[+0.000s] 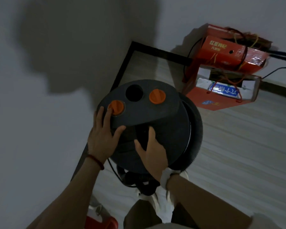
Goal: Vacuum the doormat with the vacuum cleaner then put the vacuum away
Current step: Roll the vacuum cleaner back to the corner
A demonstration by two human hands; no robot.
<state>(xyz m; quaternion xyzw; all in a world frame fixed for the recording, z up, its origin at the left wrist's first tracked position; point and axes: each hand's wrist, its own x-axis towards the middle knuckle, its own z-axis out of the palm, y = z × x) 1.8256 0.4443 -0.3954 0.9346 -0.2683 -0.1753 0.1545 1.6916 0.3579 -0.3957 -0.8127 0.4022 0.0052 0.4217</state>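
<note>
The canister vacuum cleaner (149,123) sits in the centre of the frame, seen from above: a dark, round plastic drum with a ribbed hose (194,139) coiled around its right side. Its raised top panel carries 2 orange knobs, one at the left (116,107) and one further right (157,96), with an open round port (134,93) between them.

The left hand (102,138) lies spread on the left edge of the top, fingers straight, one fingertip touching the left knob and the thumb reaching under the rim of the raised panel. The right hand (153,151) presses flat on the dark recess below that panel, fingers relaxed and apart. Neither hand closes around anything; both rest on the shell.

A drum of this kind is likely bulky and moderately heavy, rigid, with smooth plastic that gives flat palms little purchase. The recess under the right hand looks like the natural carrying point, though in this dim light I cannot tell whether a handle lies there. The hose and the black cord (113,171) trailing at the lower left are loose and could snag or swing when it is moved.

The floor (238,154) is pale wood-grain plank, hard and smooth, so the canister should slide or roll easily. It stands in a corner where 2 grey walls (40,146) meet, edged by a dark skirting board (122,63). In the upper right, red gift boxes (228,53) and a red paper bag (221,95) lie against the wall. The doormat is not in view.
</note>
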